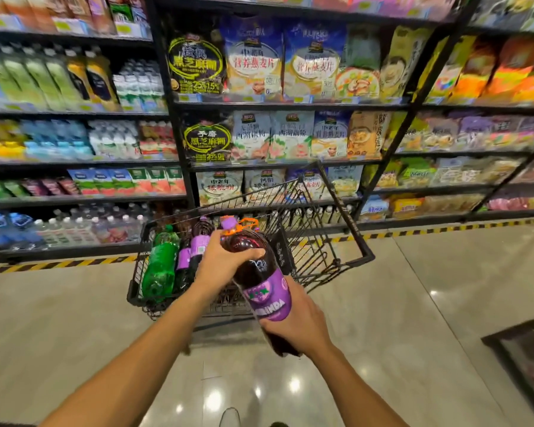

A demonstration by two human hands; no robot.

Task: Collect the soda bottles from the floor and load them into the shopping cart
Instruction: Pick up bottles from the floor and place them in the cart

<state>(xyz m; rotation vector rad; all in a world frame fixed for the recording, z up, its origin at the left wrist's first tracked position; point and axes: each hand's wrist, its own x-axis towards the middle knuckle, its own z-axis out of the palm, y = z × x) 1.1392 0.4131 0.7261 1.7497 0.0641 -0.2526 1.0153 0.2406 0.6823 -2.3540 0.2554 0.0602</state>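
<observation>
Left hand (224,261) grips the shoulder of a purple soda bottle (261,274) and right hand (295,322) clasps its base, holding it tilted over the shopping cart's (346,217) near edge. A green bottle (161,263) and purple bottles (199,238) already lie inside. The visible floor (74,318) shows none left, so loading looks nearly done.

the held soda bottle (259,272) is dark purple with a violet label and cap. a green bottle (161,263) lies in the black wire cart (336,241). yellow-black hazard stripe (59,265) borders the beige glossy floor (59,318).
</observation>
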